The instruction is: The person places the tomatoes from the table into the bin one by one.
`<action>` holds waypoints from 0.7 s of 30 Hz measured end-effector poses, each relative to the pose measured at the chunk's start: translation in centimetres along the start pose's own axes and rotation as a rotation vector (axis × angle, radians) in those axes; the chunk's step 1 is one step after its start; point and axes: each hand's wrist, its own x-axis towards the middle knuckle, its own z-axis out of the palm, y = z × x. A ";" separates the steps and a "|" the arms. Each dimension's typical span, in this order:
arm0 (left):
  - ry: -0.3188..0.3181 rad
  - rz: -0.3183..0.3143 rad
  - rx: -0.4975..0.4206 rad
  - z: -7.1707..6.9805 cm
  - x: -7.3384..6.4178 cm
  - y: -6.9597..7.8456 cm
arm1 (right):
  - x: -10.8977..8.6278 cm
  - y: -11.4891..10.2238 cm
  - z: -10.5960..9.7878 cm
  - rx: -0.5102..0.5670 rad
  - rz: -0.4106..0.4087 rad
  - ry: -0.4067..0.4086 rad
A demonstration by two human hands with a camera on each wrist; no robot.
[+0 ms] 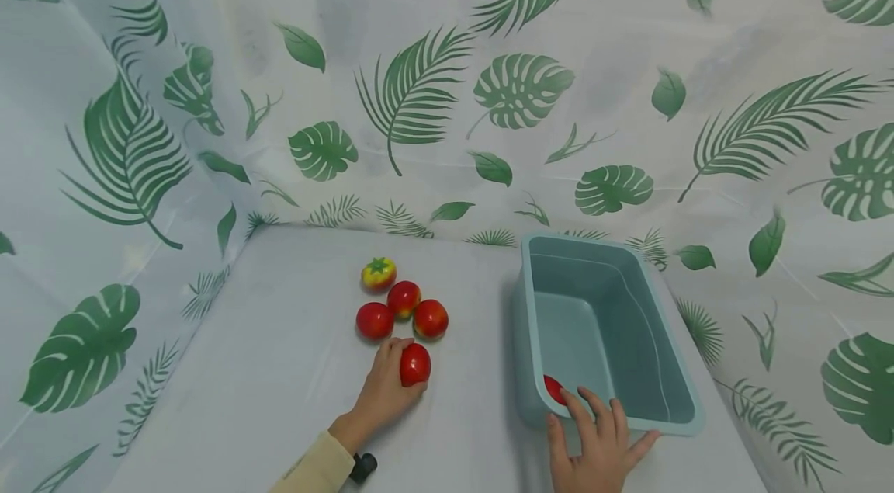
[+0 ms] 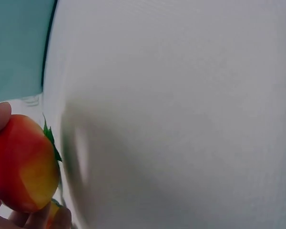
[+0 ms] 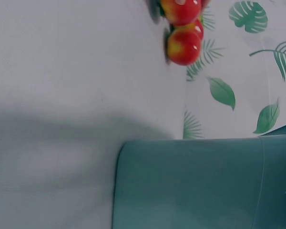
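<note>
My left hand [image 1: 388, 388] grips a tomato [image 1: 415, 365] between thumb and fingers. Seen from the left wrist, this tomato [image 2: 26, 164] is red with a yellow patch and green leaves at its stem end. Just beyond that hand sits a cluster: a red tomato [image 1: 375, 321], another [image 1: 431, 319], a third [image 1: 403, 299], and a yellow-red one [image 1: 379, 274] with its green top facing up. My right hand [image 1: 594, 450] rests at the near rim of a blue-green plastic bin [image 1: 528, 322], fingers spread and reaching over the edge. Inside, near those fingers, part of a red object [image 1: 554, 389] shows.
The bin stands on the right side of a white-covered table [image 1: 279, 369]. Leaf-patterned sheets [image 1: 419, 190] hang behind the table and along both sides. A dark round item [image 1: 363, 468] shows at the left wrist by the sleeve [image 1: 317, 470].
</note>
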 end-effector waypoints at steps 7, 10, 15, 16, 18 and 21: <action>0.015 0.026 -0.005 -0.7 0.4 0.6 | 0.0 0.1 0.0 -0.003 -0.005 0.004; 0.028 0.052 -0.013 -1.3 1.0 1.6 | 0.0 0.1 -0.1 0.001 -0.003 0.007; 0.072 0.109 -0.001 -2.8 2.4 3.6 | 0.0 0.0 -0.2 0.019 -0.009 0.017; 0.078 0.116 0.003 -3.1 2.6 3.9 | 0.0 -0.1 -0.1 0.023 -0.010 0.018; 0.084 0.119 0.003 -3.5 3.1 4.6 | 0.0 -0.1 -0.1 0.026 -0.009 0.018; 0.081 0.141 0.007 -3.9 3.7 5.5 | 0.1 -0.1 -0.2 0.026 -0.009 0.019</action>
